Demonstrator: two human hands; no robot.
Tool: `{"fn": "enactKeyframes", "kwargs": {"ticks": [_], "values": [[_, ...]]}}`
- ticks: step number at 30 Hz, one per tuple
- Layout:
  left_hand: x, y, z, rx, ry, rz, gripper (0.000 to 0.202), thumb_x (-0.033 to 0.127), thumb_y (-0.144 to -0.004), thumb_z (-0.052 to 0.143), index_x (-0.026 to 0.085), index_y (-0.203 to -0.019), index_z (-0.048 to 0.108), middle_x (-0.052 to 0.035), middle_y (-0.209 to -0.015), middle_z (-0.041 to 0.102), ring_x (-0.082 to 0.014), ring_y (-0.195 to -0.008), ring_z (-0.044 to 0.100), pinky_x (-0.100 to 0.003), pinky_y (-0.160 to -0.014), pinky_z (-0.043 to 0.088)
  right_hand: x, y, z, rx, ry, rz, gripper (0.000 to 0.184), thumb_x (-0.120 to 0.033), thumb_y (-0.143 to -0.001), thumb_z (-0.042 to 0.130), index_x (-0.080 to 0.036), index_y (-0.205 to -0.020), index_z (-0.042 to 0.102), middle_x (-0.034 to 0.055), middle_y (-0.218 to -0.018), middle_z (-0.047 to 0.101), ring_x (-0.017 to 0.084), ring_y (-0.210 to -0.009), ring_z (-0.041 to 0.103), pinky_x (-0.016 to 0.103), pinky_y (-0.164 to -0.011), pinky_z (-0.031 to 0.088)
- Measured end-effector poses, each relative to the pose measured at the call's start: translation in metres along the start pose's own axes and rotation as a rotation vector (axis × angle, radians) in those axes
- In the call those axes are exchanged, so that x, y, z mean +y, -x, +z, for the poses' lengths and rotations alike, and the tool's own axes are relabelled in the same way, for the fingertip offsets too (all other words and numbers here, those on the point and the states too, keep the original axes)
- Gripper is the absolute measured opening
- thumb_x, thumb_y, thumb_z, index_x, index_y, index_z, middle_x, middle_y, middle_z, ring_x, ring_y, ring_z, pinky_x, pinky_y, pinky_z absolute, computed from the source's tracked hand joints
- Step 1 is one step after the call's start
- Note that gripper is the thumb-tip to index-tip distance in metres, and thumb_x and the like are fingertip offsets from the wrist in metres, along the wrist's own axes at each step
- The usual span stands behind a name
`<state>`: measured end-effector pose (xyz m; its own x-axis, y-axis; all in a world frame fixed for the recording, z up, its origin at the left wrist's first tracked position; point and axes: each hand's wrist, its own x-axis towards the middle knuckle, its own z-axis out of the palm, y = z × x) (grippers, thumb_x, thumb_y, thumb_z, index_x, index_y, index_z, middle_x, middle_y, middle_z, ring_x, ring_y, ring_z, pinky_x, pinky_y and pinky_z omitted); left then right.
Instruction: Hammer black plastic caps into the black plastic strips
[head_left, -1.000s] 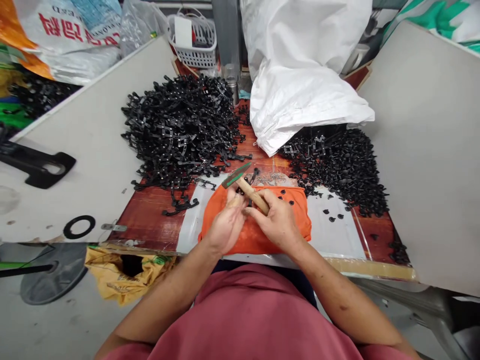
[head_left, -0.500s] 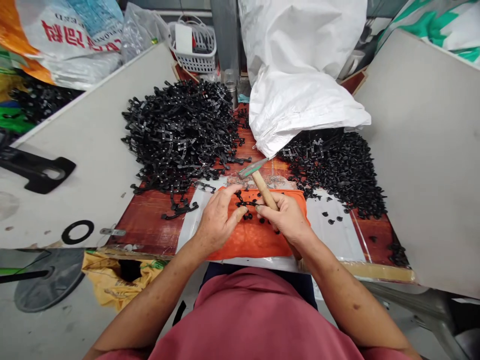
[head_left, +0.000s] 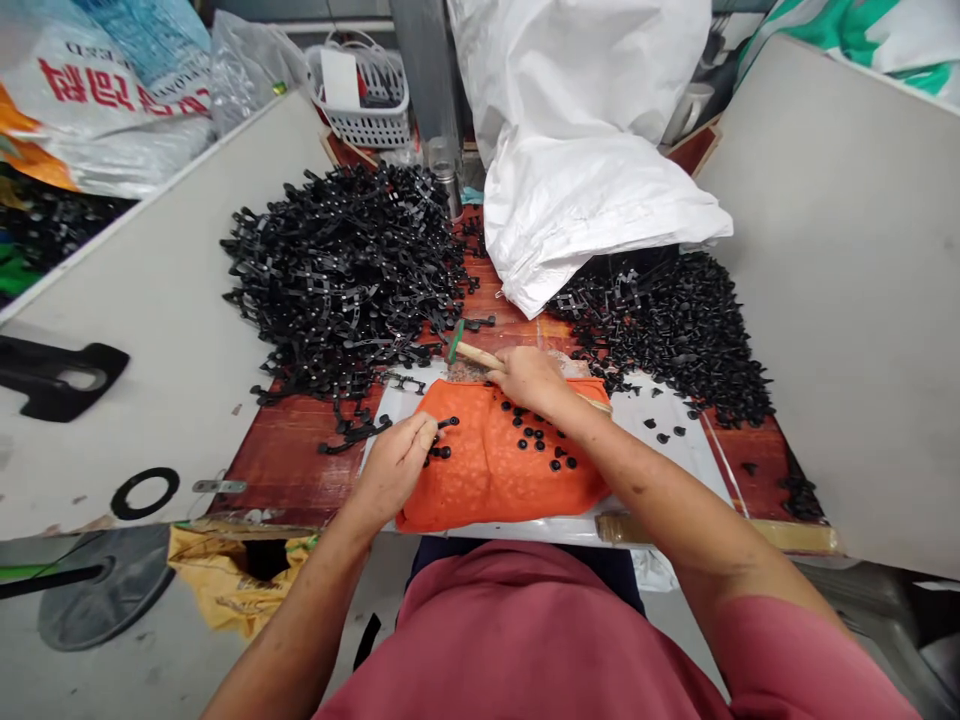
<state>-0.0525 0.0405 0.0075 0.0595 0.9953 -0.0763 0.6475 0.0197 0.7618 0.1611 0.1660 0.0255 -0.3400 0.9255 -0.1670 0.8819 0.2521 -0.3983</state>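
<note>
My left hand point(head_left: 405, 452) is closed on a small black plastic part point(head_left: 448, 423), whose ends stick out past the fingers over the left side of an orange cloth point(head_left: 465, 490). Farther right, my right hand point(head_left: 529, 378) grips the wooden handle of a hammer point(head_left: 480, 355). The hammer's green-edged head point(head_left: 455, 342) points left, just beyond the far edge of the cloth. Several round black pieces point(head_left: 529, 433) lie on the cloth below my right hand and forearm. The fingertips of my right hand are mostly hidden.
A tall heap of black linked parts point(head_left: 345, 260) stands at the left back. Small black pegs point(head_left: 690, 330) are piled at the right, partly under a white sack point(head_left: 592, 190). Grey panels point(head_left: 840, 300) flank the red table point(head_left: 289, 450). A metal flask point(head_left: 448, 185) stands behind.
My left hand has moved left with the black part and closed around it. My right hand has swung the hammer head to the left and away from me. The view has shifted slightly.
</note>
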Motion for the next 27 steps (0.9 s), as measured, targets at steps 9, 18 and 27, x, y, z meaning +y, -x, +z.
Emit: {"fn": "enactKeyframes", "kwargs": {"ticks": [9, 18, 27], "values": [[-0.023, 0.025, -0.015, -0.007, 0.095, -0.046, 0.037, 0.048, -0.1, 0.044, 0.021, -0.077, 0.056, 0.0012, -0.075, 0.057, -0.0159, -0.073, 0.051, -0.026, -0.068, 0.038, -0.018, 0.009, 0.023, -0.028, 0.163, -0.018, 0.028, -0.041, -0.096, 0.063, -0.022, -0.112, 0.077, 0.0119, -0.106, 0.079, 0.026, -0.098, 0.072, 0.032, -0.084, 0.05], [-0.019, -0.002, -0.009, 0.01, 0.094, -0.031, 0.037, 0.046, -0.096, 0.045, 0.02, -0.072, 0.056, 0.0014, -0.07, 0.057, -0.0156, -0.071, 0.052, -0.025, -0.067, 0.037, -0.021, 0.034, 0.007, 0.035, 0.142, -0.054, 0.03, -0.039, -0.097, 0.063, -0.026, -0.122, 0.073, 0.0069, -0.108, 0.079, 0.023, -0.093, 0.071, 0.029, -0.075, 0.045], [-0.012, -0.052, 0.013, -0.039, -0.182, 0.012, 0.039, 0.044, -0.097, 0.04, 0.022, -0.065, 0.04, 0.002, -0.062, 0.046, -0.0152, -0.065, 0.045, -0.028, -0.065, 0.028, 0.086, 0.141, -0.006, 0.224, -0.023, 0.242, 0.043, -0.048, -0.099, 0.049, -0.033, -0.133, 0.07, 0.0032, -0.09, 0.08, 0.024, -0.078, 0.072, 0.03, -0.065, 0.043]]}}
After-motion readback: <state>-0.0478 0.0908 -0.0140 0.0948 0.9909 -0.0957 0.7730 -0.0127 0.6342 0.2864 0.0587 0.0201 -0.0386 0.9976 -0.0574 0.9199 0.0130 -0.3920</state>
